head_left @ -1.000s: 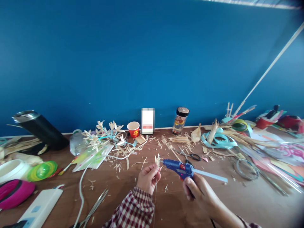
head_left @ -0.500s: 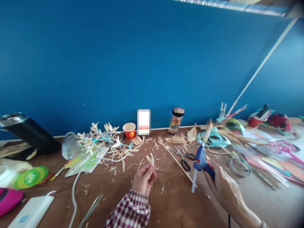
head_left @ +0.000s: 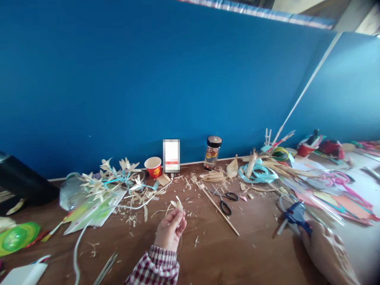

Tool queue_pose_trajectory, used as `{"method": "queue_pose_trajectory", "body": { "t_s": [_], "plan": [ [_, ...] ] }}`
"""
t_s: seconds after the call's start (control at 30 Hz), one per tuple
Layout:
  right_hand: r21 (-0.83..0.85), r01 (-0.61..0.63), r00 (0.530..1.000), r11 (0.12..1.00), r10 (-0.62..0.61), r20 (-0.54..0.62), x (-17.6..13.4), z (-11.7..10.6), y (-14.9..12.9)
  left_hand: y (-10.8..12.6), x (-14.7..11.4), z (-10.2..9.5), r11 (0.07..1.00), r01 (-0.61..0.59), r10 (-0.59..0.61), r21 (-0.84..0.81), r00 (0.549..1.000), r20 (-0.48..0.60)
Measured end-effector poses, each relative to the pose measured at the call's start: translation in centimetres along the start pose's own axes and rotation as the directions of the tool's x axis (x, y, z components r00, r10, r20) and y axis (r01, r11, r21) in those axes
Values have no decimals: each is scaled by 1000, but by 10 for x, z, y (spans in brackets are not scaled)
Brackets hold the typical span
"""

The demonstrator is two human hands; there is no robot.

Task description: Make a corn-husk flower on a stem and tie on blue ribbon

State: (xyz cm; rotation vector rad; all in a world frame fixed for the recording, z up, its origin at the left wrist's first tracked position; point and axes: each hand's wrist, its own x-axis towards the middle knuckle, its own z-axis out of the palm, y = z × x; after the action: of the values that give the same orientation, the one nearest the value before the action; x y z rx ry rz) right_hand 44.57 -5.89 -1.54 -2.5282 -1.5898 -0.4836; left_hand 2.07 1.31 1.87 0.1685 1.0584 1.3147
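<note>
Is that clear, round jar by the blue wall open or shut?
Shut: the clear, round jar has its black lid on top.

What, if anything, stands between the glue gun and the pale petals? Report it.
Black-handled scissors and a thin stick lie on the tabletop between the glue gun in the right hand and the pale petals in the left hand. Nothing visible stands up there.
</note>
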Motion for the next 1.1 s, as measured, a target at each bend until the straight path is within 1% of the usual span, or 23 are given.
{"method": "queue_pose_trajectory", "body": {
  "t_s": [0.1,0.17,0.2,0.27,0.37,0.5,0.6,0.67,0.73,0.8,0.83,0.87,0.93,0.97,1.03,1.1],
  "plan": [
    [-20,-5,1000,1000,5,5,0,-4,-3,-1,0,0,999,-12,12,42,1000,-2],
    [-22,-6,999,1000,7,38,-1,-13,-8,-2,1,-2,997,-32,32,67,999,-2],
    [-24,-17,999,1000,18,31,-2,-18,-10,-3,2,-4,996,-44,44,76,999,-2],
    [-19,5,1000,1000,-5,16,-3,-25,-14,-4,5,-6,995,-69,67,77,997,27],
    [-12,-9,1000,1000,9,9,-6,-28,-16,-4,7,-7,995,-54,50,83,998,43],
    [-2,-42,999,999,42,3,-10,-34,-13,-2,4,-5,998,-25,24,64,1000,17],
    [50,-39,997,998,42,-66,-6,-45,-14,0,1,-1,997,-6,7,75,1000,-15],
    [125,6,991,992,11,-135,0,-56,-21,2,-1,1,997,6,-4,77,1000,-30],
    [208,92,986,974,-59,-158,11,-66,-35,3,-2,2,998,16,-13,67,999,-38],
    [280,206,976,938,-178,-123,22,-76,-58,4,-3,3,998,23,-21,54,999,-47],
    [309,270,963,912,-249,-108,28,-80,-71,4,-3,3,998,26,-24,49,998,-52],
    [338,341,940,878,-331,-88,33,-84,-86,5,-2,2,999,29,-26,44,998,-55],
    [385,447,877,807,-480,-12,42,-90,-115,5,-2,1,999,32,-30,30,998,-52],
    [397,469,857,789,-516,12,46,-91,-129,6,-2,1,999,31,-30,22,998,-46],
    [412,496,831,765,-556,32,52,-92,-155,11,-3,0,1000,27,-27,0,999,-30],
    [437,527,798,729,-601,40,56,-94,-179,20,-7,-3,1000,7,-7,-30,1000,-20]
  ]
}}
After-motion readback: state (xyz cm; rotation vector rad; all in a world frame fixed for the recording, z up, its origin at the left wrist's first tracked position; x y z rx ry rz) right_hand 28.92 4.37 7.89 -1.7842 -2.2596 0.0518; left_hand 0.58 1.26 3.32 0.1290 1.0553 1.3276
